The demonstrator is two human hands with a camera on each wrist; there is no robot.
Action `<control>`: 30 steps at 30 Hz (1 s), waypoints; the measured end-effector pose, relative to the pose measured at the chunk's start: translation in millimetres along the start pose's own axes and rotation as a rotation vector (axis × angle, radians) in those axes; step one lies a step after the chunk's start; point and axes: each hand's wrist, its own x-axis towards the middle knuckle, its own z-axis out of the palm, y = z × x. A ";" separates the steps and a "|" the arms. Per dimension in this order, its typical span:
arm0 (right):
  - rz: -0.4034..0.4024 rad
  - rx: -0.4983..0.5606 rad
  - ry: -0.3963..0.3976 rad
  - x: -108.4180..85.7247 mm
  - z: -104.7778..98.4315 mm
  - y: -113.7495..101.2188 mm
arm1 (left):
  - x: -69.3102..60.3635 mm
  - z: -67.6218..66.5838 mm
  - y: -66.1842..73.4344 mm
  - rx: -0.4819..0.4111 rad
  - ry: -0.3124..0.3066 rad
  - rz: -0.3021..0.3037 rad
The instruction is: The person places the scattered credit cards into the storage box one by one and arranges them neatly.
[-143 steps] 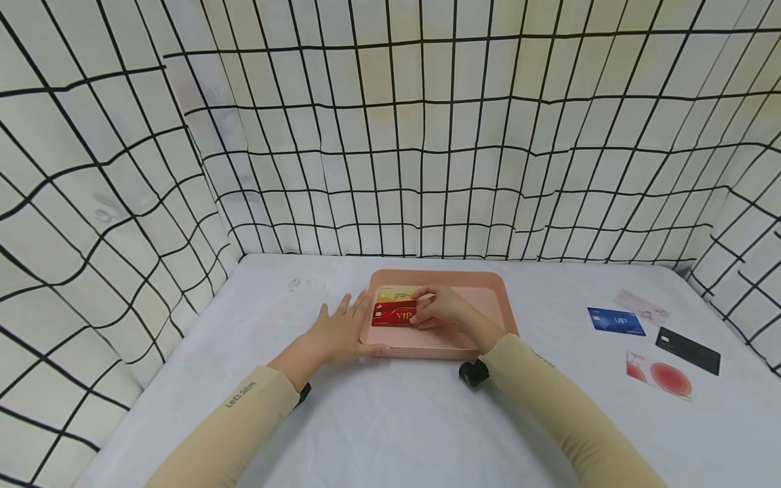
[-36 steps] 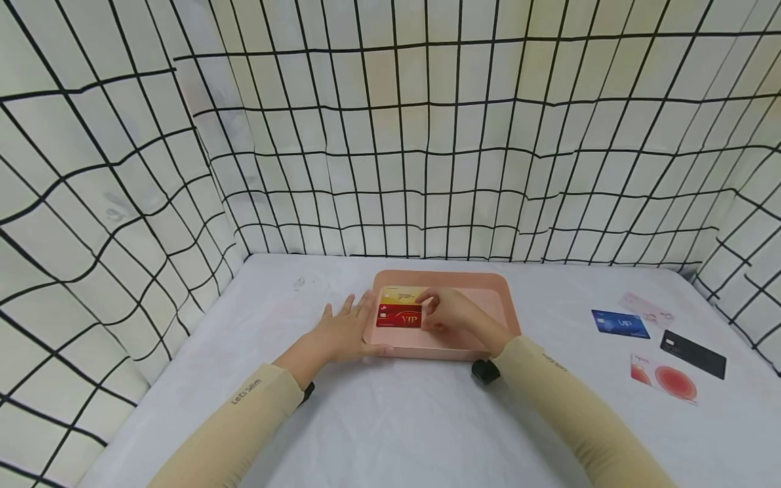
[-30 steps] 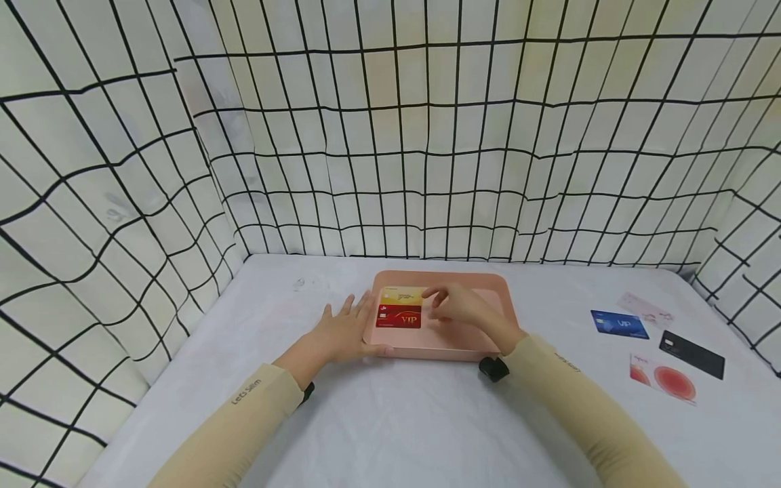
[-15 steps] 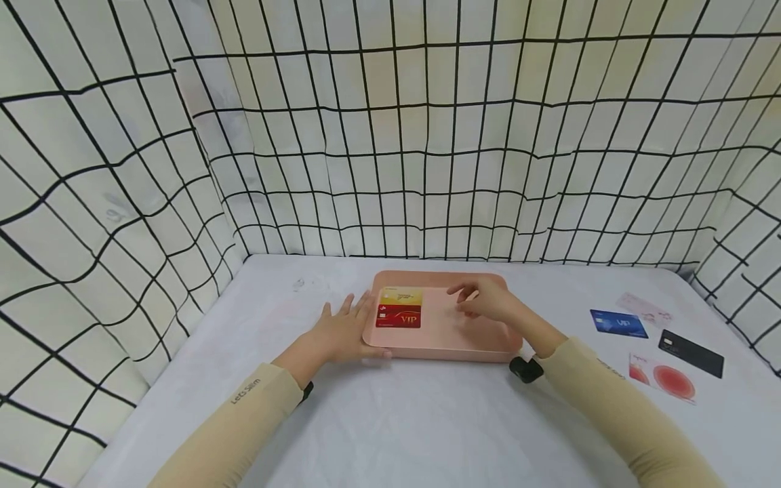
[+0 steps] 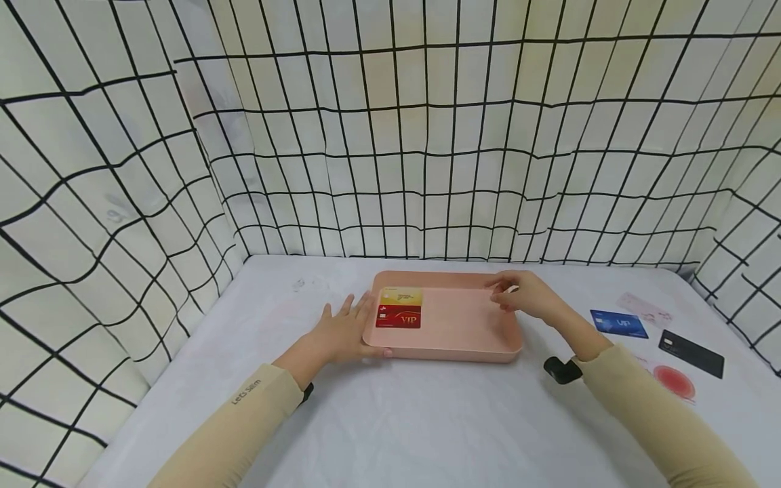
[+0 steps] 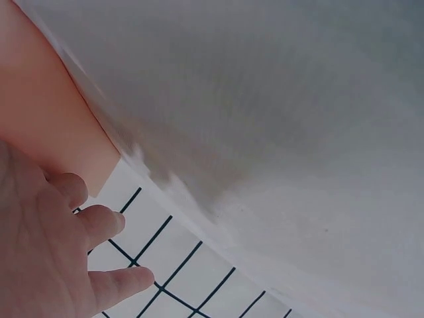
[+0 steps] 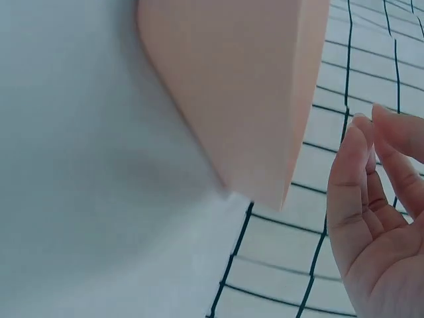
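Observation:
A shallow pink tray (image 5: 464,325) sits on the white table. At its left end lie a yellow card (image 5: 401,295) and, just in front of it, a red VIP card (image 5: 398,316). My left hand (image 5: 344,332) rests against the tray's left edge with its fingers spread and straight; in the left wrist view that hand (image 6: 46,245) lies beside the tray wall (image 6: 53,99). My right hand (image 5: 525,295) is over the tray's right end, fingers loosely bent, holding nothing. The right wrist view has this hand (image 7: 377,218) with thumb and fingertips close together.
Right of the tray lie a blue card (image 5: 619,323), a black card (image 5: 691,354), a pale pink card (image 5: 645,308) and a card with a red circle (image 5: 673,381), partly hidden by the right sleeve. Black-lined white walls (image 5: 451,169) surround the table.
The right hand has let go of the red card, which now lies in front of the yellow one, and has moved right across the tray. The left hand has stayed at the tray's left edge.

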 end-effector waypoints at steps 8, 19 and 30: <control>0.003 -0.018 0.051 -15.3 -23.4 14.0 | 0.0 0.5 -1.0 -0.004 0.001 -0.002; 0.021 -0.051 0.100 -36.2 -49.5 39.2 | 0.0 2.3 -1.5 -0.017 0.007 0.004; 0.089 -0.123 0.148 -52.0 -68.8 72.2 | -0.3 2.2 -1.0 -0.021 0.005 -0.005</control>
